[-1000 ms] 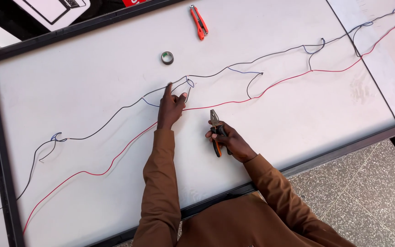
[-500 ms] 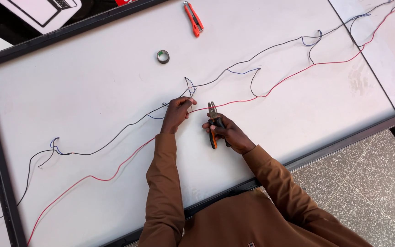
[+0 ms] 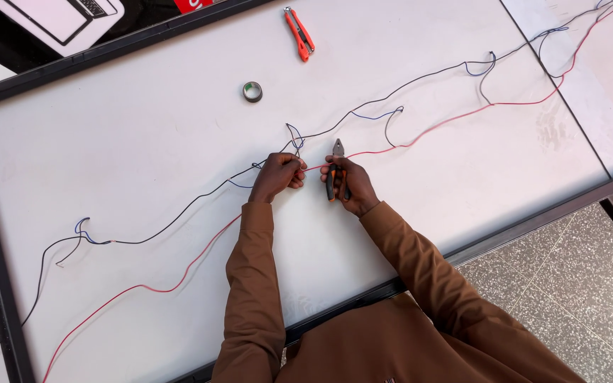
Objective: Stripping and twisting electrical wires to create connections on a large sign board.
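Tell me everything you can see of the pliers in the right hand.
The pliers have a grey metal head and orange-and-black handles. The right hand is wrapped round the handles, so only parts of them show. The tool points away from the person, its nose just above the red wire, low over the white table. Whether the nose is open or touches the wire cannot be told. The left hand pinches the wire beside it.

Two long wires (image 3: pixel 420 135) run across the table (image 3: pixel 143 156) from lower left to upper right of the frame. At centre, the left hand (image 3: pixel 278 176) sits just left of the right hand (image 3: pixel 345 186), which holds pliers (image 3: pixel 336 170). A tape roll (image 3: pixel 252 91) lies above them, and a cutter (image 3: pixel 299 32) at top centre.
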